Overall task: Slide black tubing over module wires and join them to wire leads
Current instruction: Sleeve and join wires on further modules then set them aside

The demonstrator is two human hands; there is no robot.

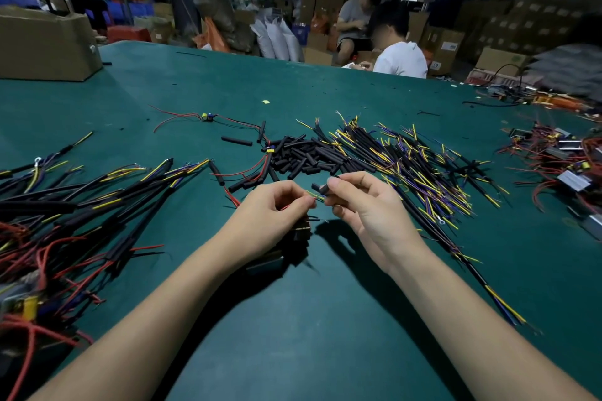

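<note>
My left hand [277, 208] pinches thin wire ends, a red one among them, above a dark module [294, 234] that lies partly hidden under it on the green table [325, 319]. My right hand [361, 202] pinches a short piece of black tubing [321, 188] between thumb and forefinger, close to the yellow wire tip [318, 196] between the two hands. A wire lead [482, 283] with a black sheath and yellow and blue cores runs from under my right hand toward the lower right.
A pile of cut black tubing [306, 156] lies beyond my hands, with a heap of yellow and purple wire leads [417, 166] to its right. Joined assemblies with red wires [65, 221] cover the left. Modules [566, 166] lie at the right edge. People sit beyond the table.
</note>
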